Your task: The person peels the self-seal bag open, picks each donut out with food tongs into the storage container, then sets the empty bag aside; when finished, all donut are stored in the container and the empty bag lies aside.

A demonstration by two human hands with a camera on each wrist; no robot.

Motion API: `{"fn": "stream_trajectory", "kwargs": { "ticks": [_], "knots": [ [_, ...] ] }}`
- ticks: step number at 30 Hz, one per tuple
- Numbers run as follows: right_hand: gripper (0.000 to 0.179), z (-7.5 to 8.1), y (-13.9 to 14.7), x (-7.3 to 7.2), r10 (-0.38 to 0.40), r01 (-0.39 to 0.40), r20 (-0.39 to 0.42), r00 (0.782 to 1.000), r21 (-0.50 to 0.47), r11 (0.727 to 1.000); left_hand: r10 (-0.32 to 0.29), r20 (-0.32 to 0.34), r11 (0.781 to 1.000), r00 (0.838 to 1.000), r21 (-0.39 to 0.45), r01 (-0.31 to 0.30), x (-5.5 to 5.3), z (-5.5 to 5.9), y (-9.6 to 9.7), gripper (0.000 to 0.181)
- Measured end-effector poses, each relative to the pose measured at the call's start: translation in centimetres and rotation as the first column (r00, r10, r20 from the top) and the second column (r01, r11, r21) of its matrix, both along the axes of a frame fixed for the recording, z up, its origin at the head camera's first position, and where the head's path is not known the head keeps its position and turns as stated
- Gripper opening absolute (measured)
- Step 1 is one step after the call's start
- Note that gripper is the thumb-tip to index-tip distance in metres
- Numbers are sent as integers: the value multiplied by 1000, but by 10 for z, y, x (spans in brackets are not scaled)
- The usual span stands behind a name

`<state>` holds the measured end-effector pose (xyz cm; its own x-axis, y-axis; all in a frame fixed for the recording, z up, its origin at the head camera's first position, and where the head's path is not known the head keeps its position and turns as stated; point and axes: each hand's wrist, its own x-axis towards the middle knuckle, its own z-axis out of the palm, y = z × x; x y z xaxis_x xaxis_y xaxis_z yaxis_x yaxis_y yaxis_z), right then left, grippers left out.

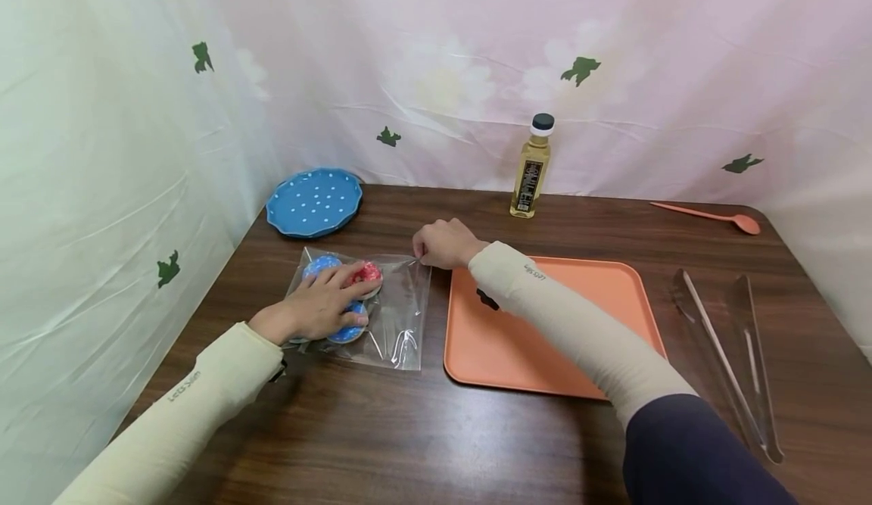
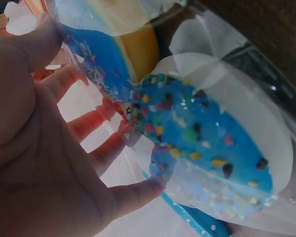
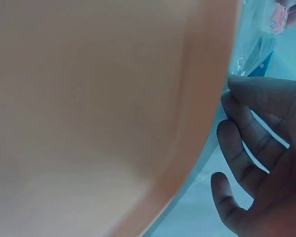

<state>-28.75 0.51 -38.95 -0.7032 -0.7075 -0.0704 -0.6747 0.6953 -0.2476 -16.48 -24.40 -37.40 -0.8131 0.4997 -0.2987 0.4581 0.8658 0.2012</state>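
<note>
A clear plastic bag (image 1: 398, 312) lies flat on the table with toy-like frosted donuts inside. A red donut (image 1: 370, 272) and blue donuts (image 1: 349, 332) show around my left hand (image 1: 315, 310), which rests on the bag with its fingers spread over them. In the left wrist view, a blue donut (image 2: 197, 133) with coloured sprinkles is seen through the film near the fingertips. My right hand (image 1: 446, 244) pinches the bag's far right corner between thumb and forefinger; in the right wrist view its other fingers (image 3: 237, 148) are loosely bent.
An orange tray (image 1: 524, 338) lies right of the bag, under my right forearm. Behind stand a blue dotted plate (image 1: 313, 202) and an oil bottle (image 1: 530, 176). Metal tongs (image 1: 756, 384) and an orange spoon (image 1: 744, 223) lie on the right. Curtains hang behind the table.
</note>
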Motion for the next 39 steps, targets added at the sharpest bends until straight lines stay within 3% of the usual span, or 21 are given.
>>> {"fn": "stream_trajectory", "kwargs": {
  "ticks": [10,23,29,33,39],
  "knots": [
    [16,-3,11,-2,18,-18,-29,999,-5,1000,10,3,1000,1000,15,-10,0,-1,0,66],
    [8,-4,24,-1,-5,5,-2,1000,-4,1000,15,7,999,1000,35,-15,1,2,-3,67],
    [23,7,11,5,54,-54,1,999,-35,998,21,8,999,1000,40,-22,1,1,-3,66],
    [30,10,-1,8,119,-119,-17,993,44,992,29,21,999,999,35,-30,0,0,-3,67],
    [28,7,-11,10,174,-143,-139,975,207,968,26,24,999,999,22,-26,-2,-1,-2,68]
  ]
}}
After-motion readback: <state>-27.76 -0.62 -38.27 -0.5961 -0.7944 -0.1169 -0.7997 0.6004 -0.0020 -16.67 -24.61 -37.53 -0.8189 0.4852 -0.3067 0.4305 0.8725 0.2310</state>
